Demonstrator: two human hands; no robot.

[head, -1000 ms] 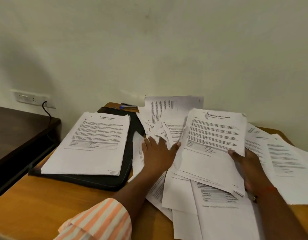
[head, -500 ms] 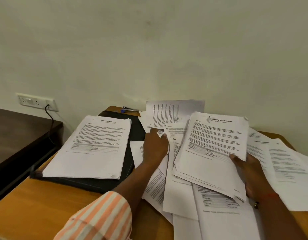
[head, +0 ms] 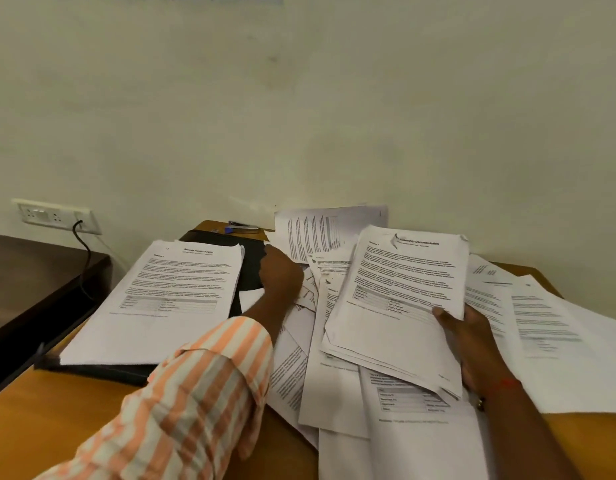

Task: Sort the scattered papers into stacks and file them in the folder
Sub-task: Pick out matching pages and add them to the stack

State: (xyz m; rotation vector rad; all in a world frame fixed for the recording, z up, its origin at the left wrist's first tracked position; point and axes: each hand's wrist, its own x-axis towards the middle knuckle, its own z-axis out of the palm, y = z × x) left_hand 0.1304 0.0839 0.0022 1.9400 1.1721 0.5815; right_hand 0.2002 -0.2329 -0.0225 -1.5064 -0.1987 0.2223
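Neat stack (head: pixel 168 296) lies on black folder (head: pixel 252 259); loose papers (head: pixel 334 386) sprawl beside.

The sleeve (head: pixel 195 393) at 7 o'clock has orange and white stripes, the papers (head: pixel 334 386) are white, the folder (head: pixel 251 261) black, the table (head: pixel 57 420) orange-brown.

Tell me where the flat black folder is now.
Head view, left side: the flat black folder lies on the wooden table, under the neat white paper stack, left of the left hand.

Single head-worn view, looking forward and down (wide-angle), close over the table (head: pixel 40 420), facing the wall (head: pixel 299 116)
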